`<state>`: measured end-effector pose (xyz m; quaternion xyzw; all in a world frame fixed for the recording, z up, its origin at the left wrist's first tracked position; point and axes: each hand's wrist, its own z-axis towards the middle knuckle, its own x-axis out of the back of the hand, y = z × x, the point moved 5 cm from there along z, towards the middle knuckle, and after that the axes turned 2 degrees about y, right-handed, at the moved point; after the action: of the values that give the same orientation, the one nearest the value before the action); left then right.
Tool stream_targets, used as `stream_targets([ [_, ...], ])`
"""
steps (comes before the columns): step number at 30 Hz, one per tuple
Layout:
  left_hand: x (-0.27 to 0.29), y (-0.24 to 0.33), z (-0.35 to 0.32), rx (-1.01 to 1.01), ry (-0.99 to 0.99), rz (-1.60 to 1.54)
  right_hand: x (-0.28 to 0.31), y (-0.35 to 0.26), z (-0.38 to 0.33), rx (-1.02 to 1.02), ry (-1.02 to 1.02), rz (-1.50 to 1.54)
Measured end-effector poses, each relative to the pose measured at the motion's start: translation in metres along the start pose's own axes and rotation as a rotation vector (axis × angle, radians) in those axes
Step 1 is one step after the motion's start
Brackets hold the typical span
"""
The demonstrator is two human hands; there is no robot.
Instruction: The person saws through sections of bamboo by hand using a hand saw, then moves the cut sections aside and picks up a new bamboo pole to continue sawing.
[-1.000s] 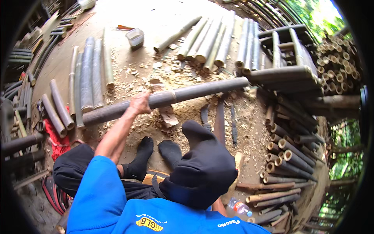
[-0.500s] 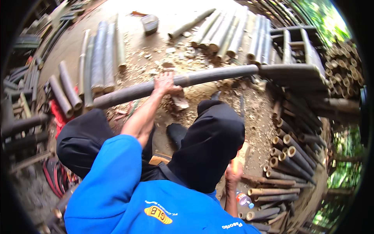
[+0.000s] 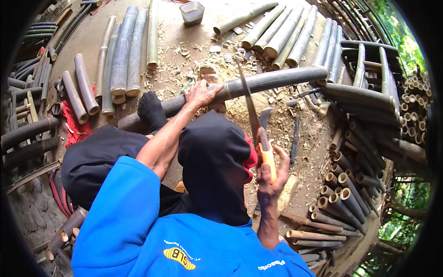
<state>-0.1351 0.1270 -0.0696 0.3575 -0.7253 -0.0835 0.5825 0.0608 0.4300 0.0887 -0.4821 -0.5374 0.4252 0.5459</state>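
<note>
A long dark bamboo pole [image 3: 281,78] lies crosswise in front of me, slanting up to the right. My left hand [image 3: 201,95] is closed over its middle, near a joint ring. In my right hand [image 3: 273,177] is a handsaw [image 3: 250,106], gripped by its orange handle. Its long blade points away from me and crosses the pole in the picture; whether it touches the pole I cannot tell. A foot in a black sock [image 3: 151,111] rests against the pole's left part. Beside the saw shows a curved blade [image 3: 265,117], its handle partly hidden.
Wood shavings [image 3: 230,117] cover the ground around the pole. Cut bamboo lengths [image 3: 124,55] lie at the far left, more [image 3: 281,39] at the far right. A bamboo stool [image 3: 364,92] stands right, above stacked bamboo [image 3: 348,184]. A dark long-handled tool [image 3: 294,138] and a plastic tub [image 3: 191,13] lie farther off.
My right hand has risen from low beside my knee, bringing the saw up across the pole. A socked foot now shows at the pole's left part. My left hand stays on the pole.
</note>
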Motion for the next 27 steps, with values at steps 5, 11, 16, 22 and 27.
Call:
stream_targets([
  [5,-0.009,0.013,0.007,0.093,0.034,0.003,-0.028,0.001,0.027,0.059,-0.121,-0.212],
  [11,-0.013,0.009,0.006,0.03,0.129,0.107,-0.029,0.006,0.039,0.255,-0.151,-0.305],
  [16,-0.013,0.005,0.009,0.043,0.125,0.118,-0.021,0.005,0.03,0.135,-0.162,-0.234],
  [22,-0.011,0.001,0.013,0.033,0.107,0.133,-0.024,0.012,0.029,0.158,-0.171,-0.219],
  [27,-0.01,0.014,0.012,0.071,0.064,0.073,-0.081,0.024,0.115,0.223,-0.126,-0.224],
])
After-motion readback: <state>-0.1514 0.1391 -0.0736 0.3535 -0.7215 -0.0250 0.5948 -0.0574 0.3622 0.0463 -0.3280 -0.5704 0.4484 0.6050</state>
